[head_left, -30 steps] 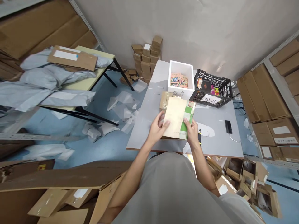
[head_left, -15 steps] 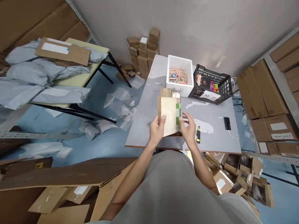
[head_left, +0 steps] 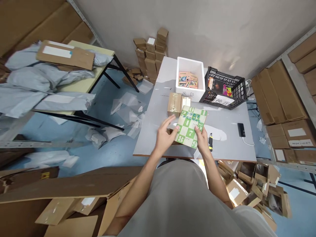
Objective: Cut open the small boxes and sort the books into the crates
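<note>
A green and white checkered book (head_left: 190, 126) with large numerals and Chinese characters on its cover is held above the near part of the table. My right hand (head_left: 202, 140) grips its lower right side, thumb on the cover. At the book's left edge is my left hand (head_left: 166, 133), fingers stretched out and apart, the thumb tip at the edge; whether it touches cannot be made out. Behind the book stand a taped cardboard box (head_left: 174, 104) and a second small box (head_left: 185, 101). A brown cardboard piece lies partly hidden beneath the book. To the right lies a yellow and black utility knife (head_left: 210, 142).
At the grey table's (head_left: 150, 138) back stand a white foam box (head_left: 190, 62) with small orange packs and a black crate (head_left: 224, 89). A phone (head_left: 241, 130) with a cable lies right. Open cartons (head_left: 256, 184) crowd the floor; a large carton (head_left: 81, 184) is at left.
The book has been turned from its plain cream side to its green checkered cover and shifted right. My right hand now grips it; my left hand has loosened and its fingers have spread.
</note>
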Motion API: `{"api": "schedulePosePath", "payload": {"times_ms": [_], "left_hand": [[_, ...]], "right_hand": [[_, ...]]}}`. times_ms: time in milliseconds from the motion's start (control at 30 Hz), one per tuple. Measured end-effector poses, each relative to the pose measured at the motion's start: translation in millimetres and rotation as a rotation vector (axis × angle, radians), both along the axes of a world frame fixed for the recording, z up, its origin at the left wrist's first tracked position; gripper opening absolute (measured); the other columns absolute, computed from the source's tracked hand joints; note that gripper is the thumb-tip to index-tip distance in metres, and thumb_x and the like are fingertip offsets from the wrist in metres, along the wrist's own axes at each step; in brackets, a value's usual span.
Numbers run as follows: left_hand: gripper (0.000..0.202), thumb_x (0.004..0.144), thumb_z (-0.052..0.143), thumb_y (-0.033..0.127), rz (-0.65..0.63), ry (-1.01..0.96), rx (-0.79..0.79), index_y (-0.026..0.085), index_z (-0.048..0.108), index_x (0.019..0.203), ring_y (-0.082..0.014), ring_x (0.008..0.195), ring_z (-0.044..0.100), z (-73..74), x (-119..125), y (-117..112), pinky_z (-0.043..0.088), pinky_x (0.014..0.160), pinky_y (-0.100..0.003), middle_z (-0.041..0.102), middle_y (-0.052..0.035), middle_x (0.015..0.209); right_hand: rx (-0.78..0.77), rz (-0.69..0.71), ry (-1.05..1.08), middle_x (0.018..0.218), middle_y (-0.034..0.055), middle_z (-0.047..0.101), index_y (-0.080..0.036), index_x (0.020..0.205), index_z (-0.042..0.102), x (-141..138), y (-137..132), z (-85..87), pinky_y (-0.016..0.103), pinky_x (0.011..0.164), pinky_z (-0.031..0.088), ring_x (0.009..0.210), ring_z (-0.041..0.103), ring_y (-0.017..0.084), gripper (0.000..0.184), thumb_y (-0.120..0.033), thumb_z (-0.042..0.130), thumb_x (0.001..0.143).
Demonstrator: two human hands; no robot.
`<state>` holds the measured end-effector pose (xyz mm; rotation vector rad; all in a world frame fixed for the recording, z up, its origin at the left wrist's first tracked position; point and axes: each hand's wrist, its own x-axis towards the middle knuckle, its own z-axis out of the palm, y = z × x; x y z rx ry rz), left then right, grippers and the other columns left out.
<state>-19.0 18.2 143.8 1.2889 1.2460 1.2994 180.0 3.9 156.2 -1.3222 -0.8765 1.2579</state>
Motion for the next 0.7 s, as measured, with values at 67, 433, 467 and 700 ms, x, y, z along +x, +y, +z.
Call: {"api": "schedulePosePath", "payload": {"times_ms": [67, 433, 467, 700], "left_hand": [[0.073, 0.09, 0.085, 0.075, -0.023, -0.126, -0.185, 0.02, 0.081, 0.138, -0.0382, 0.144, 0.073, -9.4, -7, 5, 0.06, 0.124, -0.054, 0.077, -0.0179, 0.152], [0.076, 0.07, 0.098, 0.081, -0.274, -0.429, -0.499, 0.015, 0.086, 0.105, -0.0279, 0.086, 0.084, -25.4, 5, -4, 0.064, 0.072, -0.032, 0.089, -0.0101, 0.099], [0.076, 0.07, 0.098, 0.081, -0.273, -0.437, -0.508, 0.015, 0.086, 0.105, -0.0287, 0.087, 0.084, -26.7, 6, -3, 0.065, 0.074, -0.033, 0.088, -0.0102, 0.097], [0.078, 0.065, 0.098, 0.084, -0.077, -0.444, -0.489, 0.016, 0.083, 0.102, -0.0316, 0.088, 0.084, -33.9, 12, -3, 0.068, 0.077, -0.039, 0.086, -0.0095, 0.09]], "right_hand": [[-0.037, 0.05, 0.027, 0.14, 0.0122, 0.083, -0.024, 0.138, 0.074, 4, -4, -5.3, 0.049, 0.108, 0.068, 0.129, 0.079, 0.036, 0.072, -0.078, 0.079, 0.091], [-0.042, 0.088, -0.075, 0.145, 0.0106, 0.08, -0.026, 0.148, 0.071, 14, -14, -42.1, 0.053, 0.117, 0.062, 0.134, 0.075, 0.037, 0.073, -0.077, 0.071, 0.097], [-0.031, 0.101, -0.089, 0.144, 0.011, 0.081, -0.026, 0.146, 0.072, 15, -13, -42.9, 0.053, 0.116, 0.063, 0.133, 0.076, 0.037, 0.072, -0.079, 0.07, 0.097], [0.015, 0.054, -0.282, 0.131, 0.0172, 0.082, -0.022, 0.137, 0.072, 21, 3, -45.1, 0.05, 0.101, 0.069, 0.117, 0.08, 0.034, 0.07, -0.078, 0.073, 0.095]]}}
